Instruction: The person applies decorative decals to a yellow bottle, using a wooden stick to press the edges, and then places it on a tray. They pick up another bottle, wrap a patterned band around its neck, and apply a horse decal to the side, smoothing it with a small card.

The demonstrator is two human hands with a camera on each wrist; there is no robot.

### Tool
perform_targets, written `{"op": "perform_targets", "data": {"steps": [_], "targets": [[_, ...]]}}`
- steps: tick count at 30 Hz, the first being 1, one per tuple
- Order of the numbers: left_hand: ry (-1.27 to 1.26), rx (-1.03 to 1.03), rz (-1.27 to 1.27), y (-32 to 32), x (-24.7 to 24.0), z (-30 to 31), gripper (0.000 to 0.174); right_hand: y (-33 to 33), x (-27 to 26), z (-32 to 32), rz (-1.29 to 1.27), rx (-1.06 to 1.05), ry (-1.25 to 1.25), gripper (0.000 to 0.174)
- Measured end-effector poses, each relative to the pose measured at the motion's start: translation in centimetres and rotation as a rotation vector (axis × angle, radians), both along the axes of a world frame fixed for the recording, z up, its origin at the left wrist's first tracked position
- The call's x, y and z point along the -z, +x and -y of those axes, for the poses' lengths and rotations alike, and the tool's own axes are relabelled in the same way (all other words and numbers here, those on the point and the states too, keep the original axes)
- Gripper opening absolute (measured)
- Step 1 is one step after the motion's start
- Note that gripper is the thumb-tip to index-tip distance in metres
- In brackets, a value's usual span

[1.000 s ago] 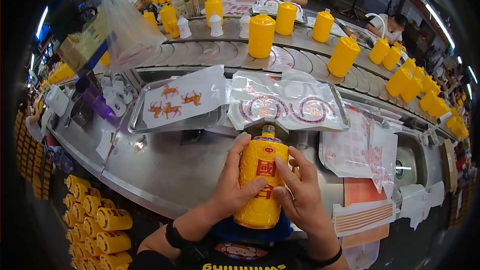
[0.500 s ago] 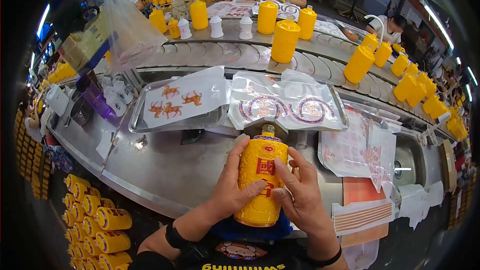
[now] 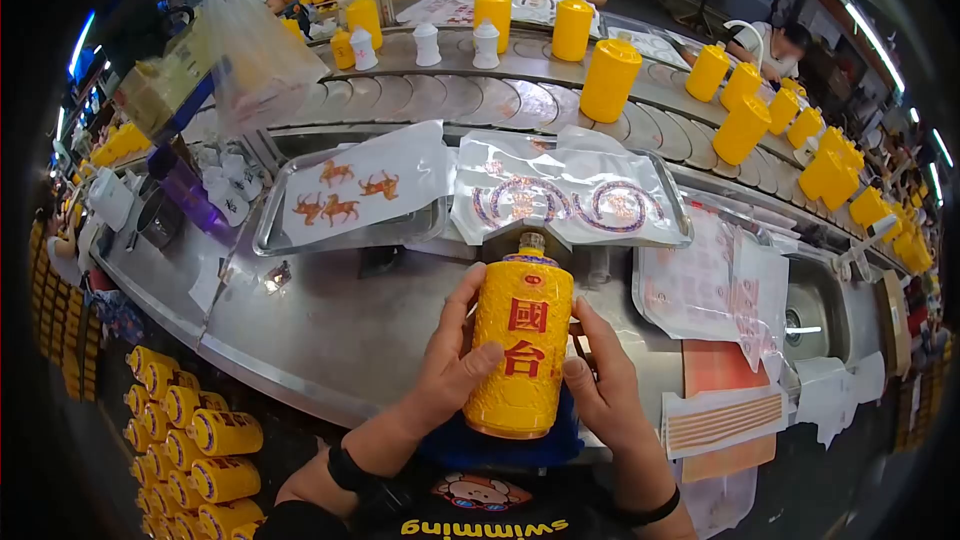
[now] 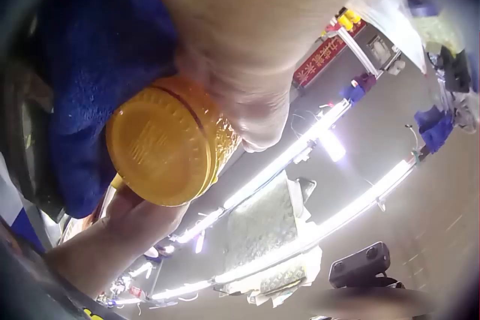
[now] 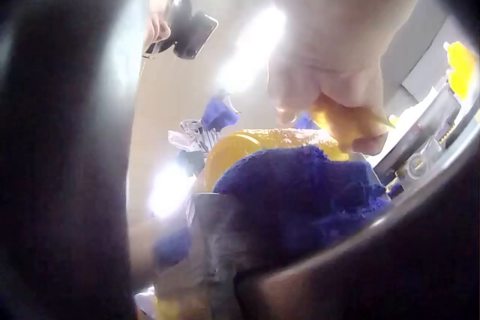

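Note:
A yellow embossed bottle [image 3: 520,395] with red characters on its front and a clear neck stands nearly upright before me, over a blue cloth [image 3: 545,450]. My left hand [image 3: 445,370] grips its left side, thumb along the front edge. On the opposite side my right hand [image 3: 610,385] holds it, the thumb at the edge and the other fingers partly hidden behind. The left wrist view shows the bottle's round base [image 4: 157,144] beside the cloth. In the right wrist view the cloth [image 5: 300,192] covers much of the bottle.
Metal trays behind the bottle bear a sheet of horse decals [image 3: 350,190] and a sheet of curved patterned bands [image 3: 560,195]. Yellow bottles ride the conveyor [image 3: 460,105]. More bottles [image 3: 200,440] are stacked at lower left. A sink [image 3: 815,315] and striped strips [image 3: 725,420] lie right.
Both thumbs have slid off the bottle's front towards its sides, so both large red characters now show whole. On the conveyor the yellow bottles have travelled to the right.

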State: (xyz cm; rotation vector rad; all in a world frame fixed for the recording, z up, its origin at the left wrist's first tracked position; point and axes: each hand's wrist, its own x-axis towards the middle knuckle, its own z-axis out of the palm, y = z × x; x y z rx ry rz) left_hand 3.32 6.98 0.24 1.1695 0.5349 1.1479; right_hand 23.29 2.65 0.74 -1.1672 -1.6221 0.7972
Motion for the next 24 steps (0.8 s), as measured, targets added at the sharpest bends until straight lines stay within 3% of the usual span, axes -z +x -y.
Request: {"op": "perform_targets", "data": {"steps": [12, 24], "targets": [[0.02, -0.006, -0.063, 0.1, -0.2, 0.2, 0.087, -0.6, 0.6, -0.4, -0.248, -0.052, -0.169, 0.062], [0.022, -0.011, -0.084, 0.2, -0.5, 0.2, 0.092, -0.1, 1.2, -0.6, -0.217, -0.079, -0.185, 0.062]]}}
